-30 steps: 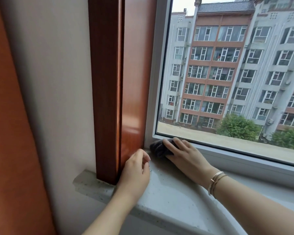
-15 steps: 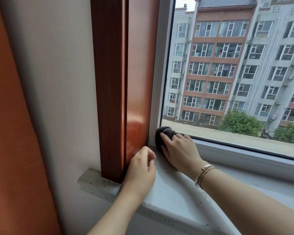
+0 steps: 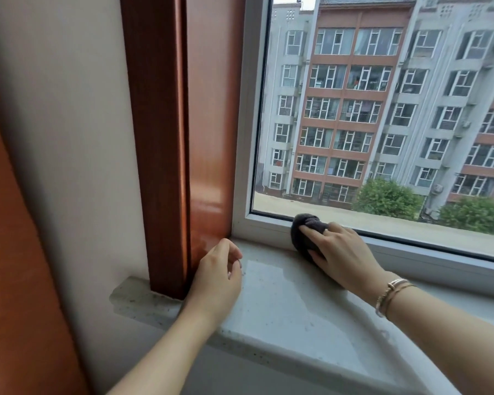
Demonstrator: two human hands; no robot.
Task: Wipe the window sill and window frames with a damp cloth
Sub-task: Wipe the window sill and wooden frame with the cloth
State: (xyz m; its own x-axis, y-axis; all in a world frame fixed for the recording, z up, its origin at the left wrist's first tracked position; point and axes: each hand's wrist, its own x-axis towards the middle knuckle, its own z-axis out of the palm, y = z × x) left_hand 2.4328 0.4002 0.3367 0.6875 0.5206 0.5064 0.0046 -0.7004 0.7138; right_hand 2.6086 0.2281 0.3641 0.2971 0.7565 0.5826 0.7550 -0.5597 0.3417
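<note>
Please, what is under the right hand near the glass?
Under the right hand is a dark grey cloth, pressed against the white lower window frame. The frame part behind the cloth is covered, so its state cannot be seen.

Two hands [image 3: 217, 277], one dark cloth [image 3: 304, 238], one sill [image 3: 291, 315], two bracelets [image 3: 391, 295].
</note>
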